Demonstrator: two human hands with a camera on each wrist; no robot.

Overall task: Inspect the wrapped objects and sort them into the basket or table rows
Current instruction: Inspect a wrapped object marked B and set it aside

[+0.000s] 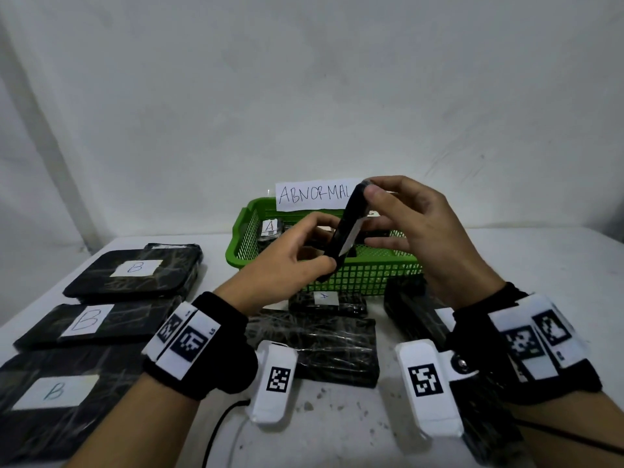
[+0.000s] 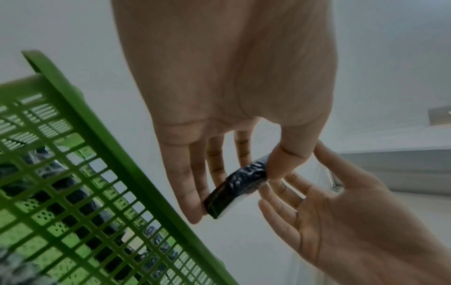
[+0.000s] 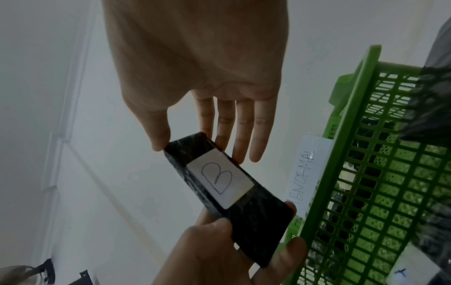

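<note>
1. One green lattice plastic basket (image 1: 341, 275), labelled "ABNORMAL", stood on the surface (image 1: 526, 265).
2. Both hands held one flat, film-wrapped black package (image 3: 227, 194), labelled "B", above the basket: left hand (image 1: 287, 265) pinched its lower end, right hand (image 1: 415, 224) its upper end.
3. Three "B" packages (image 1: 135, 275) lay left of the basket.

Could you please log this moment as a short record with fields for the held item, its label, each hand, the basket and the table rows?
held item: black wrapped block, raised above the green basket
label: B, read in the right wrist view
left hand: pinches the block's lower end
right hand: pinches its upper end
basket: sign reads ABNORMAL; holds wrapped pieces, one marked A
table rows: three B-marked blocks on the left
</note>
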